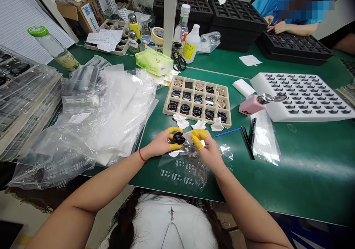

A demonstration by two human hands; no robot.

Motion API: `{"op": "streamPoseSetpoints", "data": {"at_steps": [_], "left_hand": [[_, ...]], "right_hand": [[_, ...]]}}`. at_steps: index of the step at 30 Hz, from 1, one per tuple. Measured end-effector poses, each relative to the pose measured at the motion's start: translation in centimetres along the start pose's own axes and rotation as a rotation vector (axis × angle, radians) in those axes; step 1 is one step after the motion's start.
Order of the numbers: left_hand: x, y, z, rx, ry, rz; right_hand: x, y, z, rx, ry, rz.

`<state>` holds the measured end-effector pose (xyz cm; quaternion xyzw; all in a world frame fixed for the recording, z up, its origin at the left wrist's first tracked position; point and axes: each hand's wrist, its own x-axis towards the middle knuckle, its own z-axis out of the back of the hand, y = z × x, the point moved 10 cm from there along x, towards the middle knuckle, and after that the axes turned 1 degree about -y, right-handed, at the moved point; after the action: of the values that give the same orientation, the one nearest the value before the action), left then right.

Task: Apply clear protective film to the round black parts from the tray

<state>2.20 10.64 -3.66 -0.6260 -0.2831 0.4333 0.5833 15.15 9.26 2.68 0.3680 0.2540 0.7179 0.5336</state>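
My left hand [168,141], in yellow finger cots, grips a round black disc [179,138] with small print on its face, holding it by the edge. The yellow-tipped fingers of my right hand [203,142] pinch a small white wipe [188,137] against the disc's right side. Just beyond both hands lies a beige compartment tray [229,110] with black discs and rose-gold round parts. Crumpled white wipes [200,124] sit along its near edge. Beneath my hands, clear film [177,171] with printed labels is spread on the green table [305,182].
Plastic bags [119,104] and stacked trays [30,108] fill the left. A pink bottle [252,106], black pen [253,131], blue stick [227,131] and white foam tray [257,84] are right. Behind stand a tissue pack [154,61], bottles [191,43] and black trays [235,30]; other people's hands work there.
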Motion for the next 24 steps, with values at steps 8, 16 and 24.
{"op": "streamPoseSetpoints", "data": {"at_steps": [8, 16, 24], "left_hand": [[-0.1, -0.2, -0.6, -0.039, 0.063, -0.033], [-0.1, -0.1, -0.3, 0.027, 0.031, -0.020], [-0.2, -0.3, -0.5, 0.022, 0.021, -0.053]], "right_hand": [[-1.4, 3.5, -2.7, -0.369, 0.116, 0.223], [-2.1, 4.9, -2.5, -0.482, 0.053, 0.330], [-0.5, 3.7, -3.1, -0.483, -0.007, 0.289]]}}
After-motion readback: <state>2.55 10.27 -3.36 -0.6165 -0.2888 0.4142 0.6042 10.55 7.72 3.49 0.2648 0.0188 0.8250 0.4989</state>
